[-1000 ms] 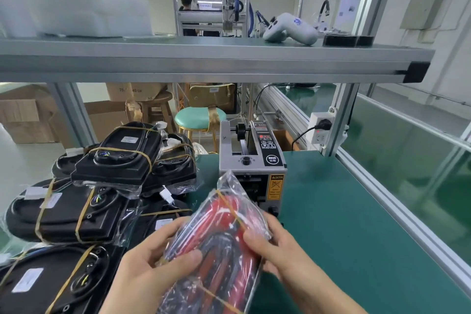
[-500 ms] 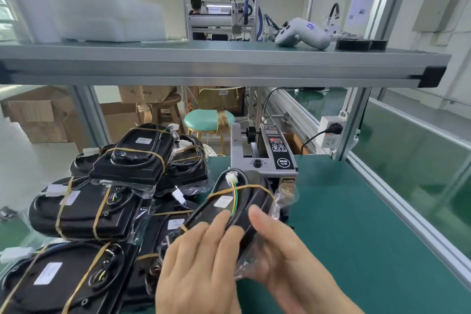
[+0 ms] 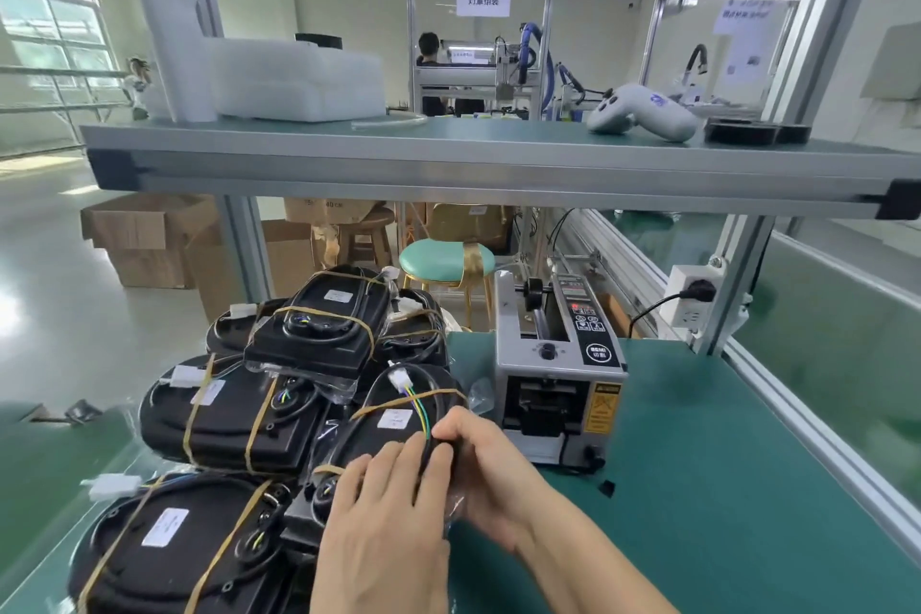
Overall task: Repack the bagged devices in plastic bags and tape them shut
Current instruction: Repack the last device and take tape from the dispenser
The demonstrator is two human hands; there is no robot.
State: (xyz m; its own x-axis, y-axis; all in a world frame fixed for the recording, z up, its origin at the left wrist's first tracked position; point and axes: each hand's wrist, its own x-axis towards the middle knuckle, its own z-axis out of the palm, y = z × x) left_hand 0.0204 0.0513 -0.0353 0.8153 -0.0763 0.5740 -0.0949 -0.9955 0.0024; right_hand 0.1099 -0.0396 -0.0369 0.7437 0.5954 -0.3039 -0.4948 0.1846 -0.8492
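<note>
Grip: left hand (image 3: 386, 521) lies palm-down with fingers extended and lightly spread across the top of a bagged black device (image 3: 393, 429); right hand (image 3: 491, 474) curls round the device's right edge, thumb and fingers pinching it together with the clear plastic bag (image 3: 456, 509) that crumples under the palm.

Held device: black housing, banded with tan rubber bands, white label on top, a green-yellow-blue wire lead ending in a white connector (image 3: 401, 376) at its far end. It rests at the near right edge of the pile, just in front of and left of the tape dispenser.

Pile of bagged devices (image 3: 224, 419): black units of the same kind, rubber-banded and labelled, stacked several deep on the left of the green workbench (image 3: 697, 489), touching the held one.

Automatic tape dispenser (image 3: 558, 374): grey, upright on the bench, right of the pile, a yellow warning sticker on its front, its black power cord running to a white wall socket (image 3: 690, 299) on the frame post.

Beyond the bench: mint-green stool (image 3: 443, 259), cardboard boxes (image 3: 149, 239) on the floor.

Upper shelf (image 3: 498, 155): white foam sheets (image 3: 294, 85) at left, a white handheld controller (image 3: 643, 115) at right.

Far background: a person (image 3: 429, 60) at another aluminium-framed station.
</note>
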